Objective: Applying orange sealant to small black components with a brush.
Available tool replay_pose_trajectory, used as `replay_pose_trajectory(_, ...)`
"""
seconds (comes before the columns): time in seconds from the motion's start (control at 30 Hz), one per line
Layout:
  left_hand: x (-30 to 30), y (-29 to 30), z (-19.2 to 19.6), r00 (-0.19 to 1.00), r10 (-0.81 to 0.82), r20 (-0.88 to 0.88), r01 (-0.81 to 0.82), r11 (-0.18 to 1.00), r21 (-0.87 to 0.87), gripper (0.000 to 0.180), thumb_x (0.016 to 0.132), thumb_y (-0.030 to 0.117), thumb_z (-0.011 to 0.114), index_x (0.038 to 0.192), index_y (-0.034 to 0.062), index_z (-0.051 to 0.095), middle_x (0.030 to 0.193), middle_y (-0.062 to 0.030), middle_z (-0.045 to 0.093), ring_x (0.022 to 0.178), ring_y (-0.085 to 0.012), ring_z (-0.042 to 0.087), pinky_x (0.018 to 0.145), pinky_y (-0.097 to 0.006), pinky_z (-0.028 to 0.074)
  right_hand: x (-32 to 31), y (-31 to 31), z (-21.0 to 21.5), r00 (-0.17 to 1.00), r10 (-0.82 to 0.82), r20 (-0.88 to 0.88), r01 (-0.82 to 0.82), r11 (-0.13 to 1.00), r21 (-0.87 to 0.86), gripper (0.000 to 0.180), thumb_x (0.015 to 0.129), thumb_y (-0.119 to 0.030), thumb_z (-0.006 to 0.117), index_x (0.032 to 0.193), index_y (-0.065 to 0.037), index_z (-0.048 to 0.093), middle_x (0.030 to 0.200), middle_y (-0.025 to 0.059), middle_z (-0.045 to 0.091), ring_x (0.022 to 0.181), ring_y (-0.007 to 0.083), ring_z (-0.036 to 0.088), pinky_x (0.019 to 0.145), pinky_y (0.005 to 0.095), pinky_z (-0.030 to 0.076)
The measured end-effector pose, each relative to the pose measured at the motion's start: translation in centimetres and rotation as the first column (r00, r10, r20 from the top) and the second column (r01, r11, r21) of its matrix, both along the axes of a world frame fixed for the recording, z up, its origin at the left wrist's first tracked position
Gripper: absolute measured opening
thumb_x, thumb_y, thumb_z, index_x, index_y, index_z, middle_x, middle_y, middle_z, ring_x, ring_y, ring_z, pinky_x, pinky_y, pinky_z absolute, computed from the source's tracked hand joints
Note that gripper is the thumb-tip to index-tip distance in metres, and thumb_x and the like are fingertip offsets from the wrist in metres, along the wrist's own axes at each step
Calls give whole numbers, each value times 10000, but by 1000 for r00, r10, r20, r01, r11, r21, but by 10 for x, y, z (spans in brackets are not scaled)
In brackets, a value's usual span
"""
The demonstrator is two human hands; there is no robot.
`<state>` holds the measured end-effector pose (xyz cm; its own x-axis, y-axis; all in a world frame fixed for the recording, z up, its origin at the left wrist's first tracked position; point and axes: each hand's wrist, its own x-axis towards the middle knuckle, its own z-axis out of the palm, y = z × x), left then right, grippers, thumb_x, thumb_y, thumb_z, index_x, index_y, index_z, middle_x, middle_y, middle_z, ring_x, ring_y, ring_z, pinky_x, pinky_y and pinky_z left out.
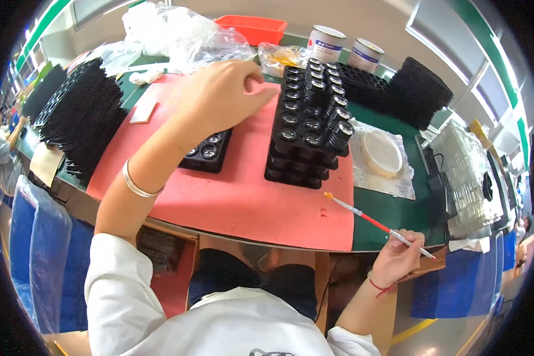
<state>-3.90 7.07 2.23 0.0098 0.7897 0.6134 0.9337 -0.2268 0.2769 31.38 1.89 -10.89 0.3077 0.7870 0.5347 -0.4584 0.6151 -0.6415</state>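
Note:
My left hand (pixel 222 89) is raised over the pink mat (pixel 249 202), fingers curled and the thumb apart from them, with nothing visible between. Just to its right stands a stack of black trays (pixel 296 169), the top one filled with round black parts (pixel 312 124) with shiny, glassy tops; several stand higher. A lower black tray (pixel 210 160) with similar parts is partly hidden beneath my left forearm. At the table's front right, my right hand (pixel 400 255) grips a thin paintbrush (pixel 374 223) with a red handle. Its yellowish tip points toward the stack.
Stacks of black perforated trays (pixel 80 118) stand at left, more (pixel 418 92) at back right. Two white cans (pixel 326 44), a red bin (pixel 252 29) and plastic bags (pixel 178 35) line the back. A round whitish dish (pixel 382 153) lies right of the mat, near clear trays (pixel 466 178).

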Motion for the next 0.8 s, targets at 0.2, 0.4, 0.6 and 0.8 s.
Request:
replay_pose_trajectory(0.2,24,41,1,985,-170,-27,170,985,-12,387,684,384,671,856,40,631,765,-110,616,752,-284,590,673,-357,460,5,3,2,994,66,-85,-68,998,-17,250,888,-269,493,770,-51,459,642,47,465,580,135,424,554,259,354)
replay_pose_trajectory(0.4,33,38,1,980,-191,51,189,981,47,300,661,260,684,838,29,610,853,-113,619,782,-293,591,704,-352,457,28,3,24,982,-169,-78,168,986,-25,225,893,-240,463,789,-40,469,650,49,459,599,129,435,565,249,353)
replay_pose_trajectory(0.6,58,-22,5,829,-553,81,521,817,245,259,546,43,673,712,46,474,800,-77,562,664,-232,530,599,-295,456,41,20,43,627,-559,542,616,782,93,258,931,-186,400,847,15,537,700,62,558,631,111,520,607,227,424)
replay_pose_trajectory(0.8,54,-53,-57,612,-787,78,783,617,81,332,515,40,714,756,64,486,804,-62,587,700,-232,575,598,-317,474,27,41,48,579,-503,642,537,827,163,208,908,-150,462,850,24,559,738,61,579,660,104,555,623,221,442)
